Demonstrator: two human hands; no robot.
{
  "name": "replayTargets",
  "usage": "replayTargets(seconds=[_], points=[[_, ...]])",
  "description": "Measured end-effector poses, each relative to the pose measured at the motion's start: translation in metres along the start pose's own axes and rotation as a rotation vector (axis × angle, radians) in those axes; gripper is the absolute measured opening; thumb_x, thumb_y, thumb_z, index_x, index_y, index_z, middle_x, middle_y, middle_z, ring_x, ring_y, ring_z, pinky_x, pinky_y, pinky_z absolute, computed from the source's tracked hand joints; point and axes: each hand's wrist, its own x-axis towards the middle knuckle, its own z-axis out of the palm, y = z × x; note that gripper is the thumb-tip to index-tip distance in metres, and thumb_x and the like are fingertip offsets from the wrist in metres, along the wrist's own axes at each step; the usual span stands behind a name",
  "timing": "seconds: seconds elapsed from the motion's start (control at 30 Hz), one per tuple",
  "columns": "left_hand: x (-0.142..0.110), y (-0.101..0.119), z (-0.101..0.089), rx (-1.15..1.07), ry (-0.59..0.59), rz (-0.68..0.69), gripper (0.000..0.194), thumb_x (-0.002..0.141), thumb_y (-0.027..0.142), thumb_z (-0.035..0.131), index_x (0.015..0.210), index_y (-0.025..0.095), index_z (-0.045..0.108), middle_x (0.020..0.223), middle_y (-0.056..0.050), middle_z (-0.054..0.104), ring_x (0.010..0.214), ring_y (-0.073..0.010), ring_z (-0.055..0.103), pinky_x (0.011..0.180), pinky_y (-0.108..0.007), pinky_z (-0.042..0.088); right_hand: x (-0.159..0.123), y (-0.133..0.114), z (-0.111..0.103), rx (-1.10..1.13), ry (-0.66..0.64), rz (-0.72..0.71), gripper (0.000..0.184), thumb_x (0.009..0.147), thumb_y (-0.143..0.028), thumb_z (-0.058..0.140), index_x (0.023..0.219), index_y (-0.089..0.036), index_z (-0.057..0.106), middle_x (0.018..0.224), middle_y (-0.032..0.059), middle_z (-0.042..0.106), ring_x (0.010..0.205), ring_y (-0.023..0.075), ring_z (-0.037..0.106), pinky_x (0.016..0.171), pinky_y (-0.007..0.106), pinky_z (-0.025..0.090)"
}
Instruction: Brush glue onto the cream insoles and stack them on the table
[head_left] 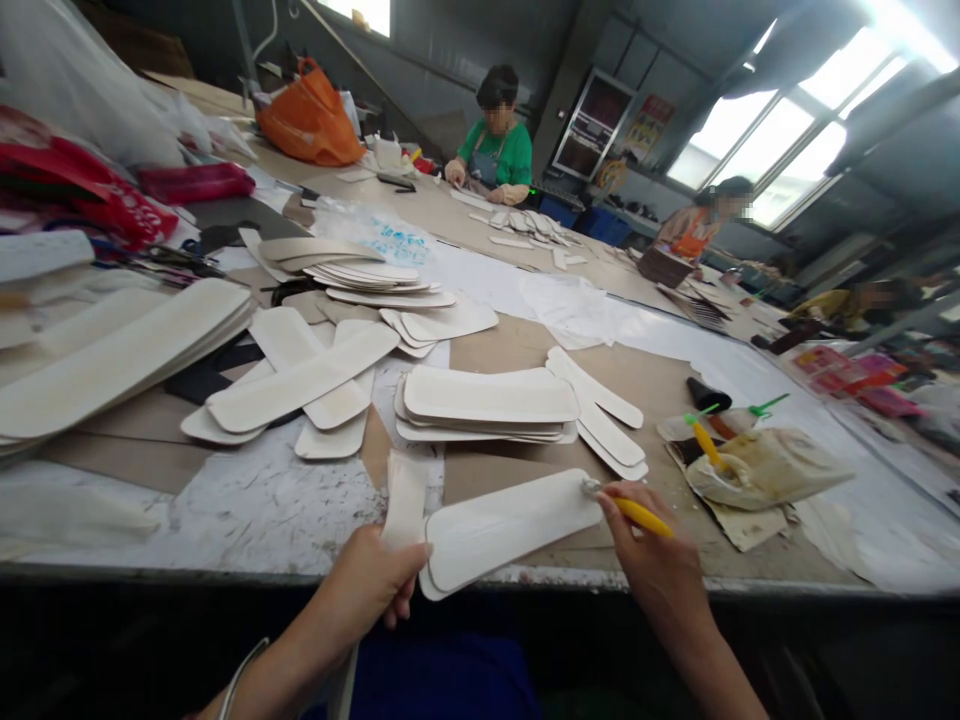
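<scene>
My left hand (379, 575) is closed around a long pale strip (405, 500), whose tail hangs below the hand. Its thumb touches the left end of a white panel with rounded corners (510, 525), which lies over another at the table's front edge. In my right hand (652, 550) is a yellow-handled brush (641, 515); the brush tip rests on the panel's upper right corner. Just behind lies a stack of similar white panels (487, 395), with a few loose panels (604, 415) fanned to its right.
More panels (315, 370) lie crossed at left, beside a larger stack (135, 350). A stained plastic container (780, 465) with another yellow handle stands at right, near green-tipped bottles. An orange bag (311, 115) sits at the back. Two people (495, 145) (694, 225) work across the table.
</scene>
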Motion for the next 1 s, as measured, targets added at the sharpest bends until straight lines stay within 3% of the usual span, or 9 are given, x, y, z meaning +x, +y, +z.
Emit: replayTargets(seconds=[0.17,0.3,0.4,0.53,0.67,0.73,0.83,0.9,1.0], points=[[-0.001,-0.004,0.002,-0.002,0.033,0.007,0.029,0.059,0.039,0.054,0.04,0.019,0.045,0.032,0.003,0.045,0.029,-0.0113,0.043,0.032,-0.022,0.032,-0.028,-0.027,0.025,-0.059,-0.022,-0.219,0.016,0.084,-0.023,0.047,0.091,-0.018,0.06,0.088,0.0108,0.064,0.082,0.0228,0.062,0.073,0.033,0.049],[0.0,-0.006,0.003,0.001,0.051,0.009,0.033,0.059,0.041,0.053,0.036,0.019,0.045,0.029,0.001,0.044,0.027,-0.0102,0.039,0.032,-0.022,0.03,-0.043,-0.055,0.026,0.177,-0.059,-0.329,0.017,0.082,-0.017,0.05,0.097,-0.018,0.059,0.087,0.0094,0.064,0.084,0.0188,0.061,0.074,0.027,0.051],[0.001,-0.007,0.003,0.008,0.03,-0.006,0.035,0.058,0.044,0.053,0.036,0.019,0.045,0.028,0.001,0.045,0.027,-0.0112,0.039,0.032,-0.023,0.029,-0.035,-0.045,0.015,0.218,-0.008,-0.313,0.015,0.082,-0.018,0.051,0.095,-0.018,0.059,0.087,0.009,0.064,0.085,0.0184,0.061,0.074,0.027,0.052],[0.0,-0.005,0.003,-0.002,0.052,0.009,0.032,0.058,0.043,0.052,0.038,0.019,0.044,0.029,0.002,0.044,0.027,-0.0106,0.038,0.032,-0.022,0.029,-0.021,-0.017,0.014,0.01,0.082,-0.237,0.015,0.082,-0.024,0.051,0.091,-0.017,0.063,0.088,0.0117,0.064,0.083,0.0229,0.062,0.074,0.036,0.052],[0.0,-0.003,0.002,-0.02,0.011,-0.007,0.029,0.057,0.042,0.052,0.041,0.018,0.045,0.032,0.003,0.045,0.028,-0.0103,0.041,0.032,-0.022,0.031,-0.032,-0.047,0.029,0.266,-0.018,-0.232,0.014,0.081,-0.018,0.052,0.091,-0.017,0.062,0.086,0.0099,0.064,0.082,0.0206,0.062,0.074,0.033,0.052],[0.0,-0.003,0.002,-0.019,-0.01,-0.005,0.03,0.057,0.043,0.051,0.041,0.018,0.046,0.032,0.002,0.045,0.028,-0.0102,0.041,0.032,-0.022,0.031,-0.039,-0.075,0.032,0.523,-0.107,-0.182,0.013,0.081,-0.017,0.052,0.09,-0.019,0.062,0.086,0.008,0.064,0.083,0.0192,0.061,0.074,0.031,0.052],[-0.001,-0.001,0.001,-0.028,-0.021,0.006,0.03,0.057,0.043,0.051,0.042,0.017,0.046,0.033,0.002,0.045,0.03,-0.0104,0.041,0.032,-0.022,0.031,-0.041,-0.098,0.027,0.803,-0.25,0.103,0.015,0.082,-0.029,0.053,0.086,-0.018,0.062,0.073,0.0046,0.064,0.065,0.0171,0.061,0.061,0.028,0.052],[-0.002,0.001,-0.001,-0.038,-0.018,0.016,0.03,0.058,0.043,0.051,0.044,0.017,0.046,0.035,0.002,0.046,0.032,-0.0107,0.043,0.034,-0.022,0.032,-0.035,-0.095,0.021,0.866,-0.266,0.32,0.024,0.081,-0.038,0.053,0.084,-0.016,0.063,0.064,0.0029,0.062,0.058,0.0158,0.059,0.056,0.027,0.05],[-0.005,0.002,-0.008,-0.052,0.043,0.044,0.025,0.06,0.04,0.055,0.054,0.017,0.047,0.036,0.005,0.044,0.034,-0.0104,0.041,0.035,-0.021,0.03,-0.023,-0.081,0.012,0.898,-0.146,0.423,0.031,0.076,-0.047,0.055,0.077,-0.017,0.063,0.074,0.0048,0.063,0.072,0.0178,0.059,0.065,0.027,0.049]])
